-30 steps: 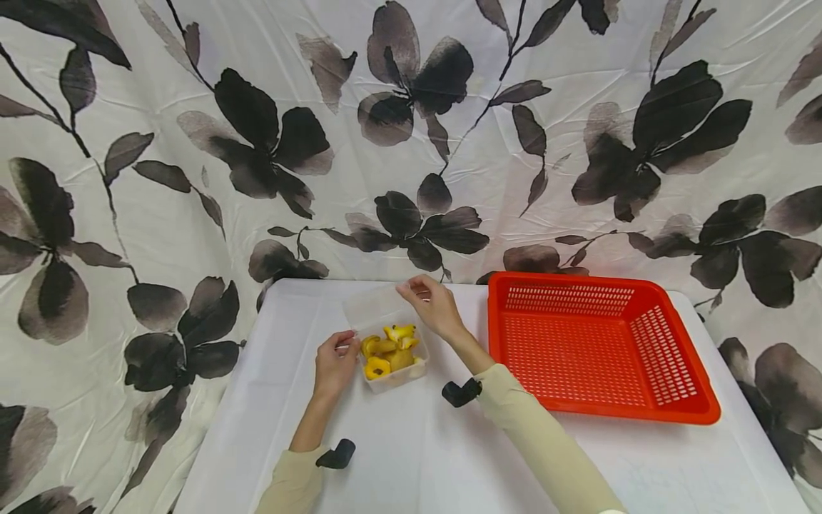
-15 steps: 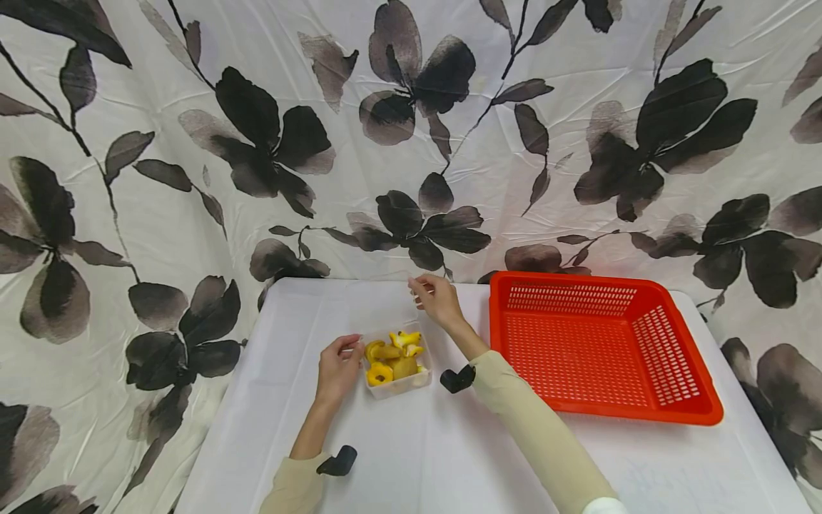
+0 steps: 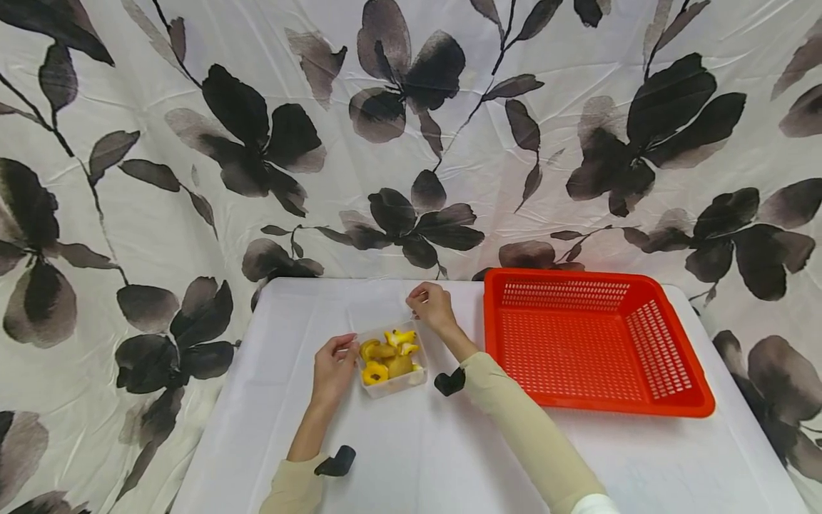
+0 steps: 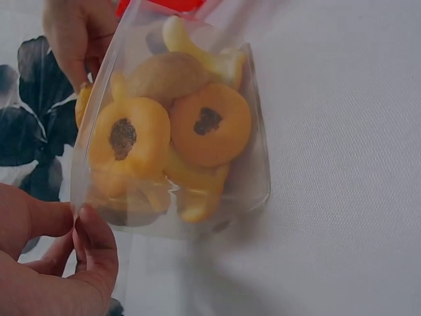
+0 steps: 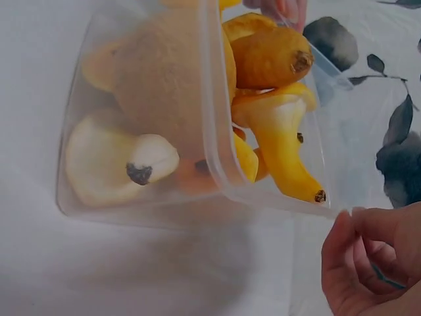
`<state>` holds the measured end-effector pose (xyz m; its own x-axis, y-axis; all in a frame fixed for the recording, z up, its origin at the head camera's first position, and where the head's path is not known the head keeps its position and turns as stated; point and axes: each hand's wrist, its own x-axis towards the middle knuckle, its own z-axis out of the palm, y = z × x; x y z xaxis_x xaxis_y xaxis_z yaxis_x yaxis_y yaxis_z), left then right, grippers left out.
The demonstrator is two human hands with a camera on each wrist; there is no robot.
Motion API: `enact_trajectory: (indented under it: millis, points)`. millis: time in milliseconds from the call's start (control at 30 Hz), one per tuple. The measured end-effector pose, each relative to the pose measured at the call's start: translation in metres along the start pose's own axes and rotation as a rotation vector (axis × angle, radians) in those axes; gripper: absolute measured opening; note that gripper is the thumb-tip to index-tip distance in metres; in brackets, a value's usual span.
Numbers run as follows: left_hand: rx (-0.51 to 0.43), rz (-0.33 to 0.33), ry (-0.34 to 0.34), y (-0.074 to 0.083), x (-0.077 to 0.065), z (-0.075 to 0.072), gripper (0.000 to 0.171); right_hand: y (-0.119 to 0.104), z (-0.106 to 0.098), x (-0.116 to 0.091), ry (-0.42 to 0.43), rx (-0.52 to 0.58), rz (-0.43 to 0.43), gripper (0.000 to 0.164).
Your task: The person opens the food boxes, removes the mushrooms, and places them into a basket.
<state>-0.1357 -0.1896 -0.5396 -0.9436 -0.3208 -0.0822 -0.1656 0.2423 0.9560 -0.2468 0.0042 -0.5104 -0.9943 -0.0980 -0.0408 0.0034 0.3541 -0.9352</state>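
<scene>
A clear plastic box stands on the white table, filled with several yellow and tan mushrooms, some with dark-tipped stems. Its translucent lid lies back behind it and is hard to make out. At the box's left side, my left hand pinches the rim between thumb and fingers, as the left wrist view shows. My right hand is at the far right corner. There its thumb and forefinger pinch a clear plastic edge; whether this belongs to box or lid, I cannot tell.
A large red perforated basket sits to the right of my right forearm. Behind the white table hangs a white cloth with dark flowers. Black straps are on both wrists.
The raised lid has gone down behind the box. My right hand moved slightly right, then down to the box's far corner. My left hand stays at the left rim.
</scene>
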Motion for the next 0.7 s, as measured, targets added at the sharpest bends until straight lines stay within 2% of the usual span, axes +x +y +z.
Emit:
enact_trajectory:
  millis: [167,300,533,700]
  points:
    - [-0.004,-0.012,0.001,-0.001,0.0,0.0,0.026,-0.003,-0.002,-0.007,-0.021,0.013,-0.002,0.007]
    - [-0.002,-0.027,-0.003,-0.001,0.0,0.001,0.027,-0.003,-0.005,-0.013,-0.04,-0.029,-0.031,0.007]
    - [-0.008,-0.048,0.002,-0.002,0.0,0.002,0.028,-0.007,-0.004,-0.027,-0.135,-0.139,-0.174,0.008]
    - [0.002,-0.061,-0.002,0.0,-0.001,0.002,0.029,-0.01,0.003,-0.038,-0.218,-0.154,-0.262,0.008]
